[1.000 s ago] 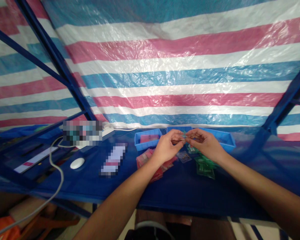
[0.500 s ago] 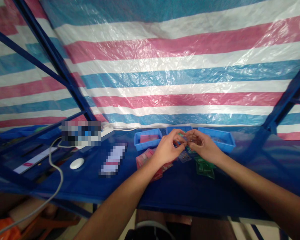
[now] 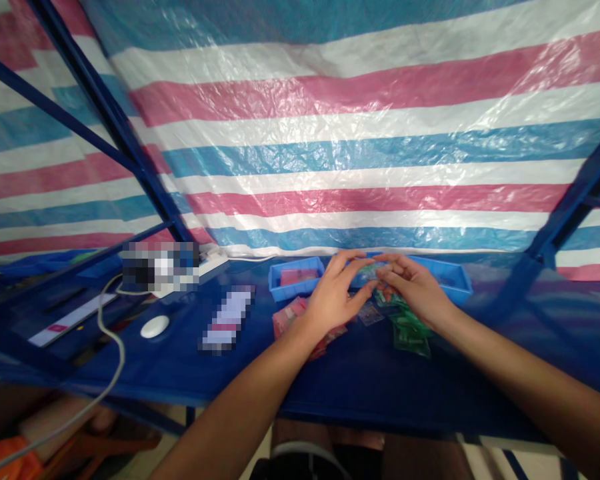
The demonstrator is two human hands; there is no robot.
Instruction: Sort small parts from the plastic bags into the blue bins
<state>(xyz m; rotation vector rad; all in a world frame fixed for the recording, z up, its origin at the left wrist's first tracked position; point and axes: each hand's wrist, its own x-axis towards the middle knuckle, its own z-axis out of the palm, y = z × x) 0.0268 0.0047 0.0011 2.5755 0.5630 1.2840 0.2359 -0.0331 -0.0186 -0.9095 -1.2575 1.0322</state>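
My left hand [image 3: 336,295] is over the table in front of the bins, its fingers and thumb spread apart around a gap. Facing it, my right hand [image 3: 414,288] has its fingertips pinched together; whatever is between them is too small to make out. Below my left hand and wrist lies a pile of pink-red small plastic packets [image 3: 291,316]. A pile of green plastic packets [image 3: 411,333] lies under my right hand. Between the piles rests a clear small packet [image 3: 371,314].
Behind the hands stand a left blue bin [image 3: 296,291] with pink packets, a partly hidden middle bin, and a right blue bin [image 3: 459,288]. To the left are a blurred phone-like object [image 3: 227,319], a white oval object [image 3: 155,327], a power strip [image 3: 211,265] and a cable [image 3: 124,353].
My left hand's fingers have opened away from the right hand's fingertips. My right hand has shifted slightly right and stays pinched. The packets and bins are in the same places.
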